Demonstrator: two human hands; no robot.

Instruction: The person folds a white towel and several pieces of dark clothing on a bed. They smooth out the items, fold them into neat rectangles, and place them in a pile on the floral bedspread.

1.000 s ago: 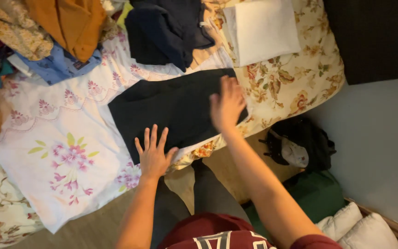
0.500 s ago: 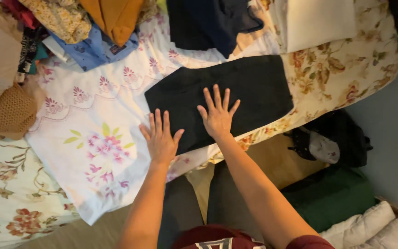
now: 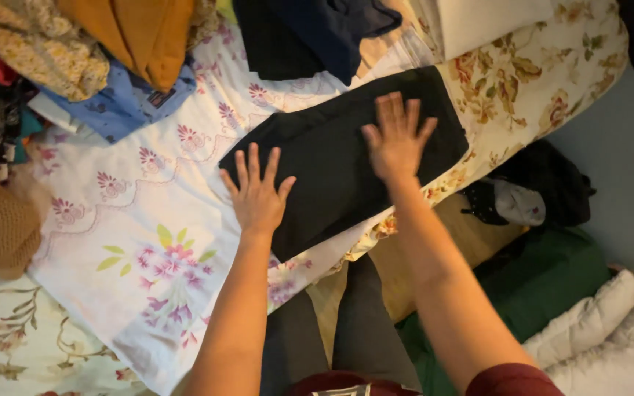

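Bedroom floor first, nearest the camera — a green bag [image 3: 552, 282] and a white quilted bundle [image 3: 610, 337] sit down at the right, with a black pouch [image 3: 530, 191] slumped just beside the bed's edge. Up onto the bed now: a white floral sheet [image 3: 148, 242] spreads across it, and on that sheet lies the folded black garment [image 3: 332, 183], a flat rectangle near the bed's near edge.

Both hands are down on it! Left hand [image 3: 258, 196] presses the near left corner, fingers [image 3: 242, 167] spread wide and flat, gripping nothing. Right hand [image 3: 396, 141] is flat on the far right half, fingers fanned out too. Compared with half a second ago the right hand has slid outward toward the garment's right end while the left has held its corner — that reads as a smoothing stroke, and the cloth now looks flat and creaseless, so my guess is the fold is close to finished.

Farther back — a blue garment [image 3: 122, 103], a mustard-orange one [image 3: 148, 37], a dark navy heap [image 3: 310, 33] and a cream pillow [image 3: 493, 22].
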